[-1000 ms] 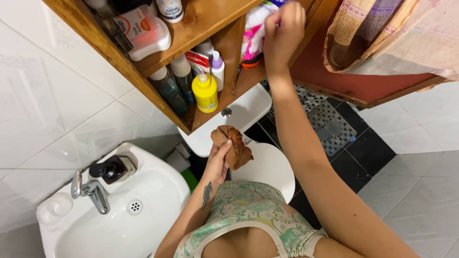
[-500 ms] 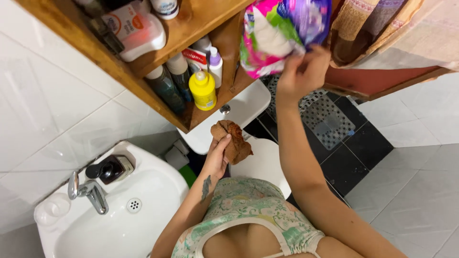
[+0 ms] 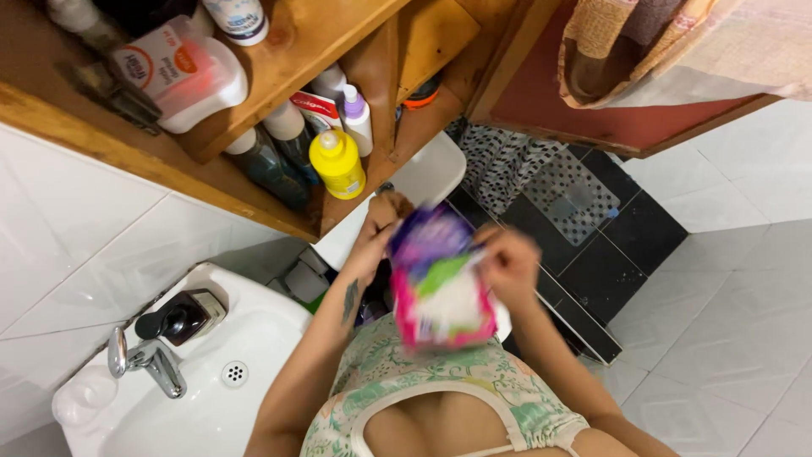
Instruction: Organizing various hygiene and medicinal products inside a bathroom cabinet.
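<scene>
- The soft pink, purple and green plastic packet (image 3: 440, 288) is smeared by motion blur; its print cannot be made out.
- Both the left hand (image 3: 376, 233) and right hand (image 3: 507, 262) are blurred, and the packet hides the left fingers.
- The white sink (image 3: 279, 338) is cut off at the bottom edge.

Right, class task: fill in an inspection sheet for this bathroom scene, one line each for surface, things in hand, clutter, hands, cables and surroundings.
Surface: white sink at lower left, with a chrome tap and a dark soap dispenser on its rim.
Things in hand: pink and purple packet, blurred, held in front of the chest.
Clutter: wooden shelf crowded with bottles, among them a yellow bottle.
Hands: right hand has its grip on the packet's right edge; left hand is at its upper left, contents hidden.
Cables: nothing seen.
Surroundings: white wall tiles, dark floor tiles with a dotted mat, patterned cloth hanging at upper right.
</scene>
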